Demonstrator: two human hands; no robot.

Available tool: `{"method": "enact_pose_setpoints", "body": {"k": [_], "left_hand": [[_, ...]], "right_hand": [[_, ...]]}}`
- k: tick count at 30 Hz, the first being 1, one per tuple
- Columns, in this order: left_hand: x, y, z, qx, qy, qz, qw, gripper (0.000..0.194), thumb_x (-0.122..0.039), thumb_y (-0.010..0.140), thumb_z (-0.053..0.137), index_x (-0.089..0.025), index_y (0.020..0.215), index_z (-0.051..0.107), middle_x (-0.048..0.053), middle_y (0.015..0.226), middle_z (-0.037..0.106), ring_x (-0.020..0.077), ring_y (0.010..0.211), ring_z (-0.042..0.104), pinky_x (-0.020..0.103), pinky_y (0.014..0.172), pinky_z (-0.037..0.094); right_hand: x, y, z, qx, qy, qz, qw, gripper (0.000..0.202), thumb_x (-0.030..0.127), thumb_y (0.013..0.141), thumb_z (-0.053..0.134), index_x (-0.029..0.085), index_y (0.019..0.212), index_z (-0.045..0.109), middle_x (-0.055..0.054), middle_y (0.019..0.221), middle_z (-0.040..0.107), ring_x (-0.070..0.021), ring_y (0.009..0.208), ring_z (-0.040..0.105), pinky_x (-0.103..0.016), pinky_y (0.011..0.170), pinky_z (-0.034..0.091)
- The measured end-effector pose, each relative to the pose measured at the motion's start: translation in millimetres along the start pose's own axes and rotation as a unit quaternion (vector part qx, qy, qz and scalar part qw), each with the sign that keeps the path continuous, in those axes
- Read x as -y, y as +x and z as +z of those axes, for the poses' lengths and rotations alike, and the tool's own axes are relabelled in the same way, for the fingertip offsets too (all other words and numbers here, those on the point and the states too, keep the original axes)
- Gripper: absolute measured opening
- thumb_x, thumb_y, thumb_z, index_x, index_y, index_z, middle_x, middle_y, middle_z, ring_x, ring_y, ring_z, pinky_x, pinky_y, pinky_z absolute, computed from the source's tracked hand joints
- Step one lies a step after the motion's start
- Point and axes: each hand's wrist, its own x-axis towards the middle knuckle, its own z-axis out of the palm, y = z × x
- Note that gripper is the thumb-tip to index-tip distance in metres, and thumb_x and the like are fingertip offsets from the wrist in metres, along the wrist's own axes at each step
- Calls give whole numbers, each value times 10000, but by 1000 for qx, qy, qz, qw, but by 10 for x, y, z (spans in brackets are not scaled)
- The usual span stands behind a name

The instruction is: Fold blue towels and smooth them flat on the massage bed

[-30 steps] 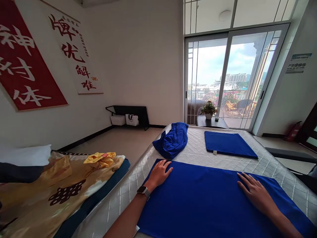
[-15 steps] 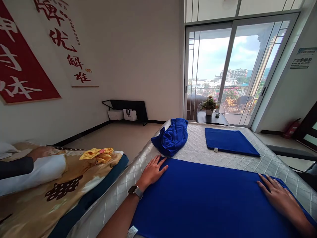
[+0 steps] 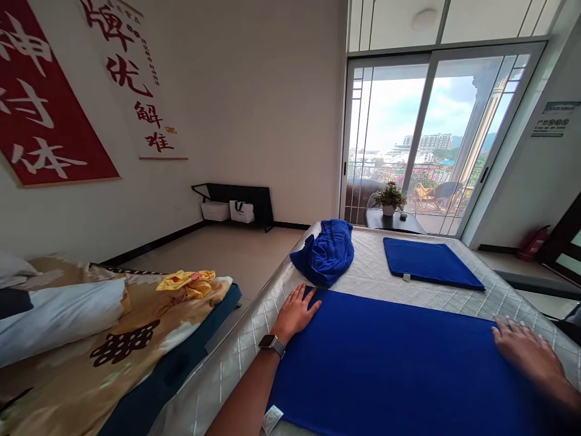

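Note:
A dark blue cloth (image 3: 390, 363) lies spread flat on the white quilted mattress (image 3: 227, 363) before me, a white label (image 3: 272, 419) at its near left corner. My left hand (image 3: 297, 312) rests flat on its far left corner, fingers stretched out; a watch is on that wrist. Over the cloth's far right corner is my right hand (image 3: 529, 348), fingers extended and slightly blurred, hiding that corner. Just past my left fingertips sits a crumpled blue cloth (image 3: 327, 251). Farther right lies a folded blue cloth (image 3: 433, 263), its small tag facing me.
Left of the mattress is another bed with a tan patterned blanket (image 3: 131, 375), a white pillow (image 3: 68, 321) and a yellow cloth (image 3: 188, 283). A small dark table (image 3: 394, 223) with a potted plant (image 3: 389, 198) stands beyond, before sliding glass doors (image 3: 422, 133).
My right hand has slid slightly right over the cloth's far corner. My left hand keeps its place on the far left corner. The view has turned a little left.

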Motion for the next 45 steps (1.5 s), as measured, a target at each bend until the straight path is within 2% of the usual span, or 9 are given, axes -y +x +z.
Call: {"method": "enact_pose_setpoints", "body": {"k": [2,7,10,13,16,20,30,33,45], "left_hand": [[13,8,14,-2,-4,0,1000,672,-635,1026,321,-252,1573,397,96,1664,327,327,1545,236,521,1255,190],[23,-1,12,-1,6,-1,1000,663,-620,1035,307,-246,1576,391,96,1666,322,312,1549,225,518,1259,177],[23,-14,6,-7,15,-1,1000,652,-604,1038,307,-243,1575,394,105,1663,326,310,1547,235,519,1256,186],[38,-13,14,-6,29,-4,1000,639,-588,1043,299,-250,1579,386,107,1666,320,306,1550,228,522,1254,186],[67,4,31,5,39,-8,999,630,-576,1049,286,-257,1585,372,103,1677,295,298,1556,208,512,1257,175],[109,35,59,11,41,-7,999,626,-576,1051,289,-273,1596,338,93,1689,262,288,1561,187,515,1258,166],[152,80,83,13,57,-25,998,667,-571,1054,295,-200,1609,294,136,1688,228,270,1559,190,496,1263,162],[199,102,100,2,62,-15,998,648,-549,1053,317,-195,1596,332,135,1674,274,294,1546,236,514,1250,212],[381,162,151,-13,92,8,996,597,-522,1046,329,-252,1575,381,98,1634,383,293,1505,346,516,1210,320]], "right_hand": [[802,-60,-278,38,-33,-38,998,829,508,894,98,112,1505,496,-177,1577,443,-342,1502,312,-550,1226,211],[2856,-407,-808,156,58,-190,968,701,548,994,182,214,1572,398,-51,1647,338,-250,1543,221,-456,1253,178],[3534,-605,-865,201,130,-245,940,688,580,1020,205,224,1587,363,-47,1660,306,-245,1551,187,-446,1259,155],[3720,-686,-788,230,154,-255,926,684,592,1027,208,237,1600,329,-41,1672,272,-257,1556,162,-470,1263,124],[3532,-661,-694,223,155,-254,928,676,605,1030,193,269,1605,307,-12,1683,234,-239,1562,126,-460,1268,96],[2878,-541,-591,218,120,-225,942,694,640,1020,160,293,1612,266,14,1686,204,-215,1563,107,-449,1271,91],[158,-124,-19,137,3,-125,983,803,626,949,161,180,1581,374,-67,1657,292,-298,1537,216,-519,1242,229],[-403,-48,123,116,18,-83,990,812,604,930,176,148,1560,409,-92,1637,342,-303,1524,263,-535,1220,285],[-612,-103,258,83,50,-76,992,746,554,954,200,166,1568,373,-110,1641,326,-301,1518,280,-570,1216,286]]}}
